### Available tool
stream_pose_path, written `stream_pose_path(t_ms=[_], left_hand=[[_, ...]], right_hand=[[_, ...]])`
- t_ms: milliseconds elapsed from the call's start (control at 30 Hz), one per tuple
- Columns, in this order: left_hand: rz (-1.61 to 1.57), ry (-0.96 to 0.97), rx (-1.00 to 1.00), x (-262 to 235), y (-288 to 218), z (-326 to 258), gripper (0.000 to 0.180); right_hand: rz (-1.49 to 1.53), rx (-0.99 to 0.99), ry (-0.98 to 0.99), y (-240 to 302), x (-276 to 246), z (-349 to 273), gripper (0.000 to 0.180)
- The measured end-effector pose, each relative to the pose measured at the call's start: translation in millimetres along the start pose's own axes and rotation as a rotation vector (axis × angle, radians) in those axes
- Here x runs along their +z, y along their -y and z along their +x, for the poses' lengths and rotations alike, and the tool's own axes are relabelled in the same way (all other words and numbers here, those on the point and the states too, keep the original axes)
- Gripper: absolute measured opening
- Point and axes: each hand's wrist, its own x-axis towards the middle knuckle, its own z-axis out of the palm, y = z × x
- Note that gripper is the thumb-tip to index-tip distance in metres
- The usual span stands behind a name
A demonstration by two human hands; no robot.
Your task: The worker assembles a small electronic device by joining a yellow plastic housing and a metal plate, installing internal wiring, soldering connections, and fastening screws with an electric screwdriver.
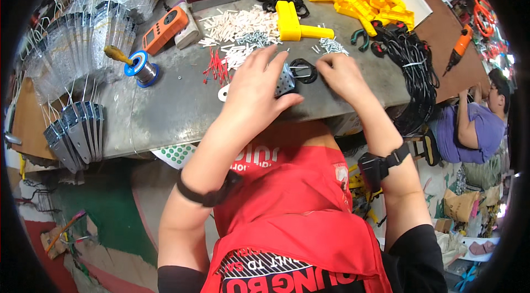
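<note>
My left hand (256, 86) reaches over the bench, its fingers and thumb around a silvery perforated metal part (285, 80), partly hidden by the hand. Just right of that part lies a black ring-shaped piece (304, 71) with a thin metal pin across it. My right hand (343, 76) is beside the ring, fingers curled and pinched together; whatever they hold is hidden. Beyond the hands lie a yellow plastic housing (288, 22), small silver screws (332, 46) and a heap of white plugs (237, 25). Red-wired small parts (217, 65) lie left of my left hand.
Wrapped metal strips (77, 44) crowd the left side, near a solder spool (144, 69) and an orange meter (165, 29). Yellow housings (364, 0) are piled far right, above black cables (408, 64). An orange screwdriver (459, 47) lies farther right; another person (472, 122) sits beyond.
</note>
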Motion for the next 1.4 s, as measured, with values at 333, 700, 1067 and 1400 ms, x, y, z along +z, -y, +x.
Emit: stream_pose_path(t_ms=[333, 700, 1067, 1400], left_hand=[[0.057, 0.051, -0.073, 45, 17, 2, 0.078], [-0.086, 0.231, 0.006, 27, 19, 6, 0.075], [-0.079, 0.248, 0.124, 16, 20, 18, 0.053], [0.107, 0.493, 0.605, 17, 22, 57, 0.012]], right_hand=[[0.628, 0.182, 0.037, 7, 21, -14, 0.023], [0.749, 0.283, 0.097, 25, 2, -25, 0.019], [0.406, -0.091, 0.162, 19, -14, -16, 0.015], [0.264, -0.018, 0.299, -13, -31, -7, 0.012]])
